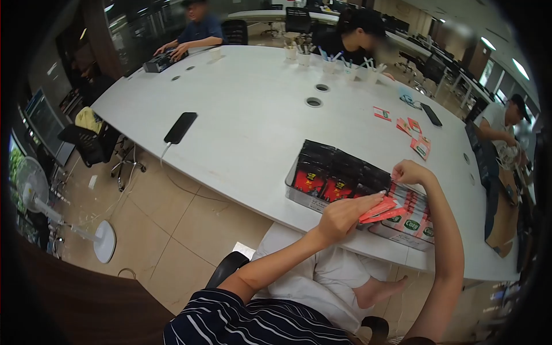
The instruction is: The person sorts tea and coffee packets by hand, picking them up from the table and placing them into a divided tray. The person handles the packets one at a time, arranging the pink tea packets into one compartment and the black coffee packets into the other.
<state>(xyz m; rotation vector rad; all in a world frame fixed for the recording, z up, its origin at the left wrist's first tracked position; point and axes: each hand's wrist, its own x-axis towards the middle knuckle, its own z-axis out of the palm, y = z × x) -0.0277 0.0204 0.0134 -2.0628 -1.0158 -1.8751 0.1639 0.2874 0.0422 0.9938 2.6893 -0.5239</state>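
Note:
My left hand [345, 217] is closed around several orange-red sachets [382, 211], held over the front of a shallow tray [300, 196]. Black packets with red fronts [310, 179] stand in rows in the tray's left part. White and red sachets with green labels [413, 223] fill its right part. Above the back of those rows is my right hand [409, 172], its fingers curled together near the packet tops. Whatever it pinches, if anything, is hidden.
Loose red and white sachets [420, 147] lie beyond the tray on the white table [241, 103]. A phone on a cable [180, 127] lies to the left, another phone [431, 114] to the right. Cups of pens [329, 64] stand at the back. Other people sit around.

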